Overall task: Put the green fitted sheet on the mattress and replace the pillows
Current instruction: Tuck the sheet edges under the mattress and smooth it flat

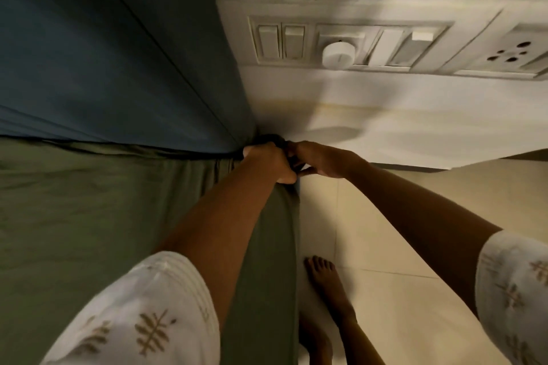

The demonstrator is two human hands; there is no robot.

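The green fitted sheet [89, 216] covers the mattress top on the left and hangs down its side edge. At the mattress corner, where the bed meets the blue headboard [103, 53], my left hand [269, 161] grips the bunched sheet corner with curled fingers. Just to its right, my right hand [320, 158] pinches the same dark bunched edge of the sheet. The two hands touch each other at the corner. No pillows are in view.
A white wall with a switch panel [341, 44] and a socket [510, 53] stands right behind the corner. Beige floor tiles [385, 231] lie to the right of the bed, where my bare foot [326, 284] stands close to the mattress side.
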